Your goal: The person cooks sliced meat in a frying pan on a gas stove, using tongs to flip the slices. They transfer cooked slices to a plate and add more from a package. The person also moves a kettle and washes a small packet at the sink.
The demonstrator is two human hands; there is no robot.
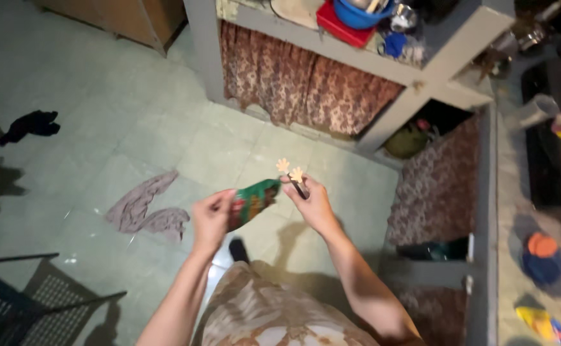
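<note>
Though crumpled, green packet between hands.

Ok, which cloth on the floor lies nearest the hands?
The grey-brown crumpled cloth, just left of the left hand. The dark cloth lies far off by the left edge.

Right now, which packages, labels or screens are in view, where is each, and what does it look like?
Pouch: between the left hand and right hand, above the floor; small, crumpled, green with red and brown print.
No signs or screens can be made out.
</note>
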